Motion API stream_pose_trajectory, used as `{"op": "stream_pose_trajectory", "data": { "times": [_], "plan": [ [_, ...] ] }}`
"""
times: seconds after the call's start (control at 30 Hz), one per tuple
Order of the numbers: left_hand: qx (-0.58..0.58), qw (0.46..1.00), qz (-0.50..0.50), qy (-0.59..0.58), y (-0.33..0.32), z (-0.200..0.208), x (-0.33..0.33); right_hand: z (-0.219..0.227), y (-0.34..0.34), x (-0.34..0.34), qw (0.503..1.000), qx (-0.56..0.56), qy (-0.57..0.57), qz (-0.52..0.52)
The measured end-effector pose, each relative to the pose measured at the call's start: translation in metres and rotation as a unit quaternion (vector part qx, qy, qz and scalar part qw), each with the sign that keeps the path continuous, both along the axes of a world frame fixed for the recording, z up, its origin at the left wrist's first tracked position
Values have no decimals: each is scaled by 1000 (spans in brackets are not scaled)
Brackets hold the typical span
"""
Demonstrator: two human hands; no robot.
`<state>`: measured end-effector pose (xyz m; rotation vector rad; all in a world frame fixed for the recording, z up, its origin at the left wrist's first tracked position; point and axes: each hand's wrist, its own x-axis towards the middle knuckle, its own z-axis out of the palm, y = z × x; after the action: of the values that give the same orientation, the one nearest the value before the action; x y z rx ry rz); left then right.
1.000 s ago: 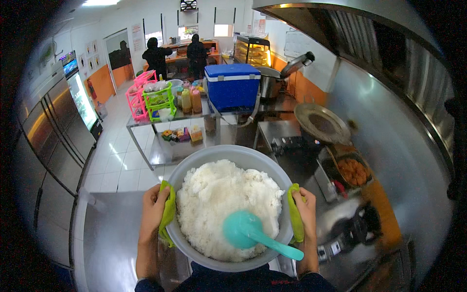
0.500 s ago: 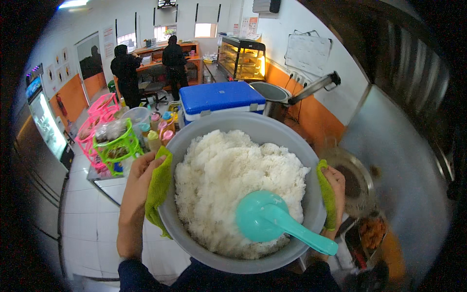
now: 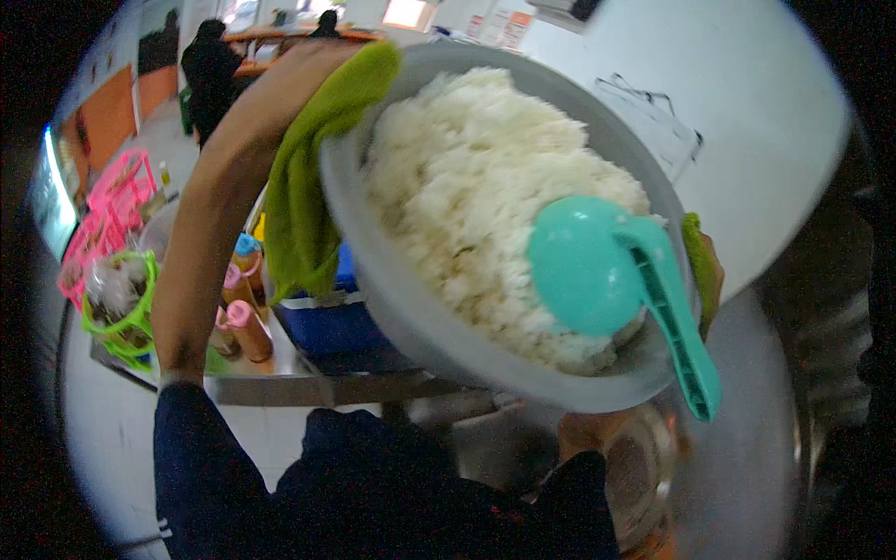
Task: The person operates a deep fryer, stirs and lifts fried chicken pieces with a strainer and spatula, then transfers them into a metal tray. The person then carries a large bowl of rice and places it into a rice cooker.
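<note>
A big grey pot (image 3: pixel 411 313) is held up in front of me, tilted, with its mouth facing me. White cooked rice (image 3: pixel 467 177) fills most of it. On the rice lies a turquoise plastic scoop (image 3: pixel 583 266), its handle sticking out over the lower right rim. My left hand (image 3: pixel 322 65) grips the pot's upper left side through a green cloth (image 3: pixel 313 205) that hangs down; its fingertips are hidden. At the right side, my right hand (image 3: pixel 714 271) is closed on the pot through another green cloth (image 3: pixel 695 247), mostly hidden behind it.
Behind the pot stands a blue cooler box (image 3: pixel 336 327) on a metal table. Sauce bottles (image 3: pixel 247 331) and green (image 3: pixel 121 345) and pink baskets (image 3: pixel 121 182) are to its left. A round pan (image 3: pixel 639 476) sits low at right. Two people in dark clothes are at the back.
The pot has risen and shifted right, tipping so its left side is higher. Both hands have gone up with it, still gripping. The view has swung, and the scoop stays on the rice.
</note>
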<state>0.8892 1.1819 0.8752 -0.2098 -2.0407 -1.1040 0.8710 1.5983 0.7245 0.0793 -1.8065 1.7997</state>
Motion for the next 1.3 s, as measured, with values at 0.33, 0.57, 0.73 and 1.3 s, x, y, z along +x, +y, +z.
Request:
{"op": "stream_pose_trajectory", "data": {
  "times": [0.33, 0.57, 0.73, 1.3],
  "plan": [
    [58, 996, -21, -70, 27, -27, -9, 2, -16, -42, 998, 54, 32, 0],
    [-5, 993, 62, -104, 38, -16, -20, 56, 19, -72, 997, 42, 46, 48],
    [-6, 991, 86, -107, 51, -34, -89, 72, 29, -115, 997, 39, 41, 59],
    [-14, 970, 46, -240, 101, -167, -255, -27, 71, -195, 996, 45, -77, 31]
  ]
}}
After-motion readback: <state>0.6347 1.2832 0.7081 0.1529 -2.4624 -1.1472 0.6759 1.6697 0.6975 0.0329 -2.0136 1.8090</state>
